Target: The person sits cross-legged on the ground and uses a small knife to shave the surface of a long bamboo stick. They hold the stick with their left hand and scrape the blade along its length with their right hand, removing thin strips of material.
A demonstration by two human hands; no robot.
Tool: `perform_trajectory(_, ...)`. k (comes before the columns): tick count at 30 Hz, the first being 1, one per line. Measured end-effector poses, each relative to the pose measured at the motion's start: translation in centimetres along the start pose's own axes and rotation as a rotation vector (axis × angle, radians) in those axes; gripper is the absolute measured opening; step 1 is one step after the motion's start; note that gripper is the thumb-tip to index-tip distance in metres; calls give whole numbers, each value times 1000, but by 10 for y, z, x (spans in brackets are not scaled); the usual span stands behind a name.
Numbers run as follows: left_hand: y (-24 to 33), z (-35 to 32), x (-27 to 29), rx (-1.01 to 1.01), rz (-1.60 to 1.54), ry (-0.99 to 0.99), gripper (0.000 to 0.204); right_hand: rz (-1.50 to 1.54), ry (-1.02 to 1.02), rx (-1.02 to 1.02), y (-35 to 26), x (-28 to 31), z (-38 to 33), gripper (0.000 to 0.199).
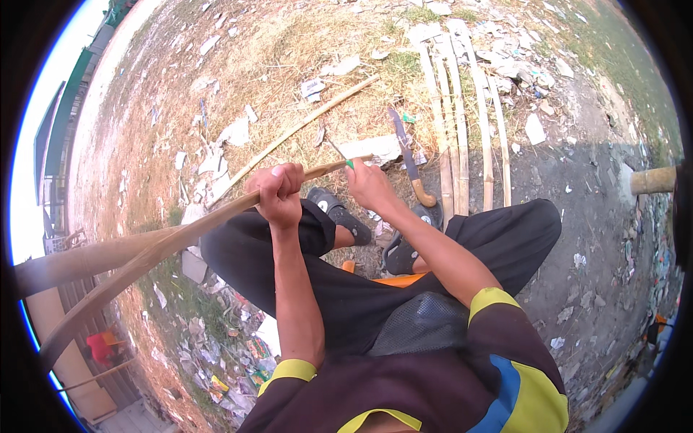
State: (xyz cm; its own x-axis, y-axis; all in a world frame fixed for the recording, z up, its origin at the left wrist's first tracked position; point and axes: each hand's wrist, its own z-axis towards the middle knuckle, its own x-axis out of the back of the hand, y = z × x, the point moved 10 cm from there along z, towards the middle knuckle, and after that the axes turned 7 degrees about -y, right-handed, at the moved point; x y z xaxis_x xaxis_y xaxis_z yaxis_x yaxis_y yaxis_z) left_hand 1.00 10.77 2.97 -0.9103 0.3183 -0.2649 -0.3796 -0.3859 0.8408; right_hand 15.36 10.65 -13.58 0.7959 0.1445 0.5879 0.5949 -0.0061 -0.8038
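My left hand [279, 193] is closed around a long split bamboo strip [162, 247], which slants from the lower left up to its tip beyond my right hand. My right hand [372, 189] is closed on a small knife [349, 164] with a green handle. Its thin blade points up and left, beside the strip near the tip. Most of the knife's handle is hidden in my fingers. Past my right hand, a machete [406, 150] with a wooden handle leans by my sandalled foot [426, 216].
Several pale bamboo slats [460, 115] lie side by side ahead on the right. Another bamboo strip [296, 128] lies on the dry grass ahead. A thick bamboo pole [101, 260] is at the left, and a pole end [652, 181] at the right. Litter is scattered around.
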Motion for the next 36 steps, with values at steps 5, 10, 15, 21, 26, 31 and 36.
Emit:
perform_trajectory(5, 11, 6, -28, -11, 18, -195, 38, -79, -126, -33, -19, 3, -18, 27)
perform_trajectory(10, 5, 8, -21, 5, -32, -153, 37, -60, -84, -35, -9, 0, -12, 25)
perform_trajectory(15, 7, 5, -22, 10, -36, -169, 37, -12, -95, -52, -2, -5, -22, 25)
perform_trajectory(21, 6, 12, -33, 11, 14, -256, 38, -101, -81, -89, 0, 4, -21, 25)
perform_trajectory(26, 5, 9, -26, 3, -36, -181, 37, -55, -113, -60, -17, 8, -18, 26)
perform_trajectory(31, -1, 6, -14, 28, -72, -148, 36, -41, -63, -84, 11, -11, -15, 28)
perform_trajectory(36, 1, 4, -14, 24, -31, -114, 37, -65, -97, -121, 5, -11, -22, 25)
